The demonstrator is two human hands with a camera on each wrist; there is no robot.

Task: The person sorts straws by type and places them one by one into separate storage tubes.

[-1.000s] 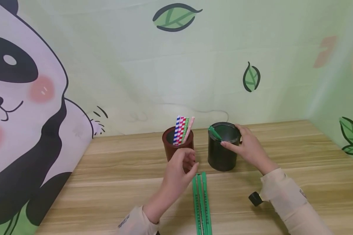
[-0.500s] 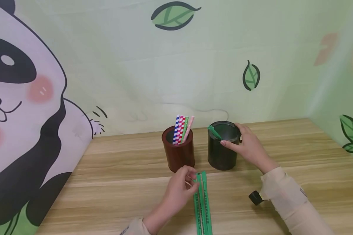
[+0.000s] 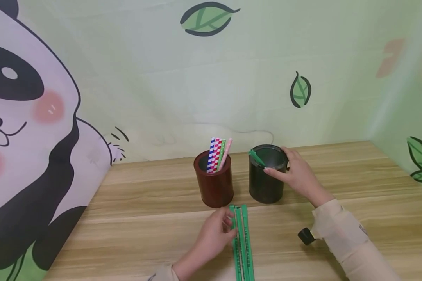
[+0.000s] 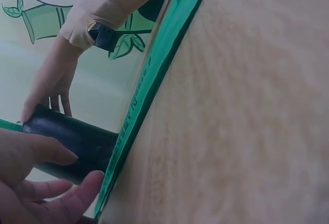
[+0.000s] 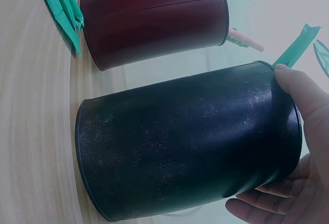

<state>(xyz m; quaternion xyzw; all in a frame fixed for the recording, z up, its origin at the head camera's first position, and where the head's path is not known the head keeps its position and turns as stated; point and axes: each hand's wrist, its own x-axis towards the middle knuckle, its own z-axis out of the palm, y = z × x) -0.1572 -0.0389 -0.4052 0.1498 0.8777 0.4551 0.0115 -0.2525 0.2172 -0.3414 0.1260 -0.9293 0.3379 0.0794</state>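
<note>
My right hand [image 3: 302, 177] grips the black cylindrical holder [image 3: 266, 185] at its rim, thumb on the near side and fingers round the far side. One green wrapped packet [image 3: 256, 158] leans inside that holder. Several long, slim green packets [image 3: 245, 246] with printed lettering, like wrapped chopsticks, lie side by side on the table. My left hand [image 3: 214, 232] is low beside their far ends, holding nothing. In the left wrist view its thumb and fingers [image 4: 54, 154] are loosely bent and apart, with fingertips close to the packet edge.
A dark red cylindrical holder [image 3: 215, 189] with several patterned paper straws [image 3: 218, 156] stands left of the black one. Behind the wooden table [image 3: 133, 218] hangs a green backdrop [image 3: 144, 78] with a panda print. A small black device [image 3: 306, 236] sticks out from my right wrist.
My left hand has come down and toward me from in front of the red holder to the green packets, leaving the red holder in full view. My right hand and the black holder have stayed put.
</note>
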